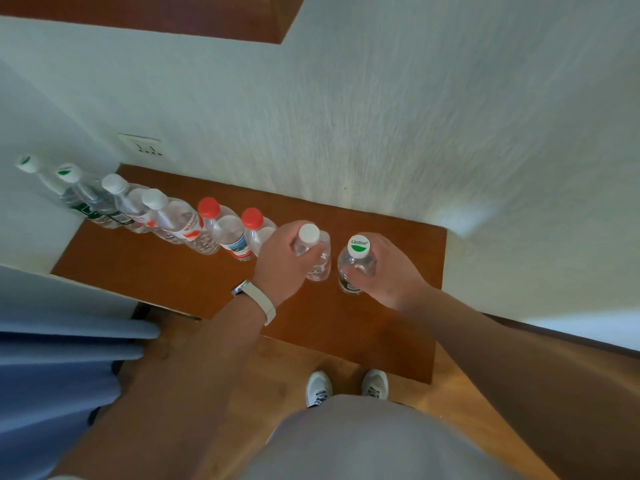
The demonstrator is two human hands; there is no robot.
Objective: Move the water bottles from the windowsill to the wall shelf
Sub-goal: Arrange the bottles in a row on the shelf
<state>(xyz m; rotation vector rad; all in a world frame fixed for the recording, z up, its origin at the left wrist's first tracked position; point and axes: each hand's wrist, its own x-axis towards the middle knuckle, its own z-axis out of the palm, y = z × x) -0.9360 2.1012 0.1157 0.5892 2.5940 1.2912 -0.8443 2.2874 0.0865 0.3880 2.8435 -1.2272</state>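
A brown wooden shelf (391, 323) juts from the white wall. A row of several clear water bottles stands on it, running from the far left toward the middle; two of them, one (212, 226) and another (254, 233), have red caps. My left hand (282, 263) grips a white-capped bottle (313, 252) at the right end of that row. My right hand (384, 271) grips a bottle with a green-and-white cap (356, 263) just to the right of it. Both bottles are upright with their bases at the shelf surface.
A wall socket (140, 146) sits above the shelf's left end. A blue curtain (52, 358) hangs at the left. Another wooden board (156, 15) is mounted higher on the wall. Wooden floor and my shoes (346, 388) lie below the shelf's front edge.
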